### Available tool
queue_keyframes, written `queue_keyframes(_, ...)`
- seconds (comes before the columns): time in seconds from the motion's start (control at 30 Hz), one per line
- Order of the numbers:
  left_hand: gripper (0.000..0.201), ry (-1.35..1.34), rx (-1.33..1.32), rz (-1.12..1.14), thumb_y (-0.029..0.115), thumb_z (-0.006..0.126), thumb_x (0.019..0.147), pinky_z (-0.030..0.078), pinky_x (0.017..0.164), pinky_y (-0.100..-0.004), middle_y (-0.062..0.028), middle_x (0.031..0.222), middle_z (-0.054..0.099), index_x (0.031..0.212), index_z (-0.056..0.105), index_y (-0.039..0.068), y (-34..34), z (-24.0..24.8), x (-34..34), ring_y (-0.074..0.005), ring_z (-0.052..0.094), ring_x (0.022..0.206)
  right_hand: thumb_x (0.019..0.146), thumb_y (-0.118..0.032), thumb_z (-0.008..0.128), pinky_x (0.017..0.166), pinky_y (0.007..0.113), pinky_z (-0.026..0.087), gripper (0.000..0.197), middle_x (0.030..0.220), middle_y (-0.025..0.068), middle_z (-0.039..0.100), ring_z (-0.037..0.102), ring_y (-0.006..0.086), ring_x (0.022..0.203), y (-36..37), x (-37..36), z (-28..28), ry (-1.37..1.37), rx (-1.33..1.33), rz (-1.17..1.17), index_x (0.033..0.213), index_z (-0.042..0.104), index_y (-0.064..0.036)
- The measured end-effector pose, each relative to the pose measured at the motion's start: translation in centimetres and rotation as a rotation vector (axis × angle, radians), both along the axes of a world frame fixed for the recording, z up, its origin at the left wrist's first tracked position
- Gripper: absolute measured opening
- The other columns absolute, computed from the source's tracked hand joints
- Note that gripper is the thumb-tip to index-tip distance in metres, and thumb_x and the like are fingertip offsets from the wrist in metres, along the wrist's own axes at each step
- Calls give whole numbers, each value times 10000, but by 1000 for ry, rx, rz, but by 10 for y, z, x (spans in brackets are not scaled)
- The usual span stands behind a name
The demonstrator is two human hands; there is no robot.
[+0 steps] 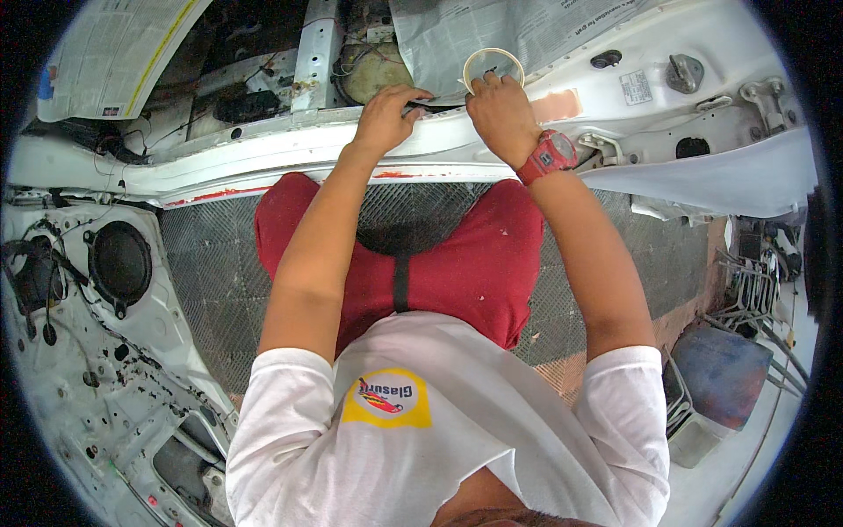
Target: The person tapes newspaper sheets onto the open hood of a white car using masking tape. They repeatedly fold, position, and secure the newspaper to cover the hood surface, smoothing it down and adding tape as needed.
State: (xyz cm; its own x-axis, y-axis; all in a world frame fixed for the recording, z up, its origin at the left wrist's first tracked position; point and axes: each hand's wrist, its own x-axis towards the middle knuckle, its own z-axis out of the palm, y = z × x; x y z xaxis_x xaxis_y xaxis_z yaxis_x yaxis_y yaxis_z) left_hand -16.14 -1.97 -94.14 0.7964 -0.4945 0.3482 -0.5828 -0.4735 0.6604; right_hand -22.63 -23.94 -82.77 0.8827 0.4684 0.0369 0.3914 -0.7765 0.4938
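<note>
My right hand (503, 114) holds a roll of masking tape (467, 70) standing on edge, its fingers closed on the near rim. Just left of it, my left hand (385, 120) is at the inner edge of the white car-body sill (290, 140). Its thumb and forefinger come together over a thin dark line along that edge; what they pinch, if anything, is too small to tell. Beyond both hands, a sheet of newspaper (465, 35) covers part of the car's interior. A red watch (550, 155) is on my right wrist.
A detached door panel with a round speaker (120, 268) stands at the left. Another newspaper sheet (123, 53) hangs at the upper left. Loose wires (136, 140) lie near the sill's left end. Dark ribbed matting (211, 281) covers the floor; a bluish container (720, 369) stands at the right.
</note>
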Motion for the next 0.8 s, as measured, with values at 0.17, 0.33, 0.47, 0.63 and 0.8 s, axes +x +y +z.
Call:
queue_keyframes(0.17,320,-65,118,-29,100,784,942,531,1113,-466,-98,1253,781,1257,807,147,0,-8,7,-346,680,1254,939,-158,680,929,395,544,160,1110,67,769,699,250,1140,1,2,-1,24,28,5,965,831,-111)
queue_keyframes(0.33,269,-76,149,-1,73,741,967,544,1098,-467,-114,1246,777,1218,817,135,6,-9,16,-340,691,1235,949,-181,677,932,401,536,184,1109,58,794,707,237,1129,1,2,-1,9,11,7,993,850,-135)
queue_keyframes(0.47,253,-71,207,-8,68,706,982,552,1081,-476,-125,1229,773,1202,813,133,9,-7,23,-352,712,1194,949,-181,678,933,402,540,181,1115,64,793,709,239,1127,4,2,0,20,9,-6,991,850,-141)
queue_keyframes(0.63,295,-70,241,-34,40,646,979,571,1043,-495,-120,1203,766,1198,813,146,13,-1,21,-368,736,1145,963,-184,675,941,409,545,191,1127,70,796,714,248,1138,2,3,-2,27,-11,-6,1011,854,-140)
queue_keyframes(0.8,370,-142,288,-119,19,619,971,584,1033,-505,-82,1242,758,1225,831,185,18,1,16,-359,746,1131,982,-184,656,935,399,552,201,1116,77,775,718,263,1117,12,9,-16,76,16,11,1063,831,-129)
